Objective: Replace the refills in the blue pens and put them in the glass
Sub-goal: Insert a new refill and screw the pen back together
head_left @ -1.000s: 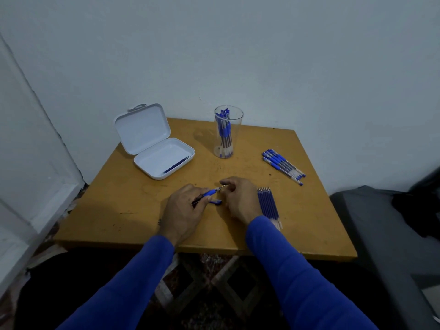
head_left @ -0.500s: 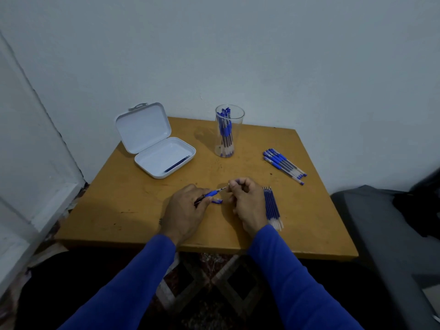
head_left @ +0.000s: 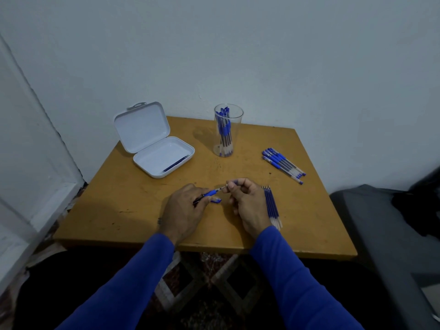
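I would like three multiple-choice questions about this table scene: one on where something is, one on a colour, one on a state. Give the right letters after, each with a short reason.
1. Where does the row of loose refills lie?
A. inside the white box
B. on the table beside the right hand
C. in the glass

2. What colour is the table?
A. yellow-brown
B. white
C. black

3. In what state is the white box?
A. shut
C. upside down
B. open, lid standing up

Answers:
1 B: the refills lie flat on the table just right of the right hand.
2 A: its bare top is yellow-brown.
3 B: the lid is raised at the back, and one thin dark-blue refill lies in the tray.
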`<state>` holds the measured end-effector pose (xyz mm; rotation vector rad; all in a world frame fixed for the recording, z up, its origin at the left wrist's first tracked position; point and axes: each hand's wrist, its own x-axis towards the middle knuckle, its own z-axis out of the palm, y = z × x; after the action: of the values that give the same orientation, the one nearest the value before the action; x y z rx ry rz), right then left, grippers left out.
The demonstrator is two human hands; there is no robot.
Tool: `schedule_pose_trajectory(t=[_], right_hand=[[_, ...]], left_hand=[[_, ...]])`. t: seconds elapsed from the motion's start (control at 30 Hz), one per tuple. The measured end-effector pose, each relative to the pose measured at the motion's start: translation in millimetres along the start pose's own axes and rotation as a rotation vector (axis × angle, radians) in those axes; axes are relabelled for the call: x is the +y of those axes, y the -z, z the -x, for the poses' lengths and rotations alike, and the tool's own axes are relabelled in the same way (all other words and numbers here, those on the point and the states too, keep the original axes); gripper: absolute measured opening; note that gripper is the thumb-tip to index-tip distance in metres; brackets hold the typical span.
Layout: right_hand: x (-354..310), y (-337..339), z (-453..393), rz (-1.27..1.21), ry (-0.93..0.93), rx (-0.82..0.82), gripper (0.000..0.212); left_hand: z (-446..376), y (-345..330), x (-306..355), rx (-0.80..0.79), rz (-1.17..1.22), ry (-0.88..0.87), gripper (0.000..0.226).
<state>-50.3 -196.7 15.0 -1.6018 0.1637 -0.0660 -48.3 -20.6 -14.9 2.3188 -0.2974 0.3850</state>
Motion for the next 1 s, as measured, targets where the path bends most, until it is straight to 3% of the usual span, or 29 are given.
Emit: schedule_pose_trajectory(t=[0.63, 0.8, 0.87, 0.93, 1.0], right_hand=[[8, 4, -5, 0.163, 0.003, -0.135, 0.010], [10, 0, -5, 0.256, 0.073, -0.090, 0.040], [10, -1, -6, 0.215, 0.067, -0.061, 0.033], [10, 1, -8, 0.160, 0.060, -0.111, 0.013], [10, 4, -9, 0.187, 0.087, -0.163, 0.010]], left_hand=[[0, 1, 2, -0.020, -0.009, -0.014, 0.030], [1, 2, 2, -0.015, 0.001, -0.005, 0.028], [1, 2, 2, -0.015, 0.013, -0.007, 0.028], [1, 2, 2, -0.015, 0.019, -0.008, 0.027], [0, 1, 2, -0.017, 0.007, -0.006, 0.027]])
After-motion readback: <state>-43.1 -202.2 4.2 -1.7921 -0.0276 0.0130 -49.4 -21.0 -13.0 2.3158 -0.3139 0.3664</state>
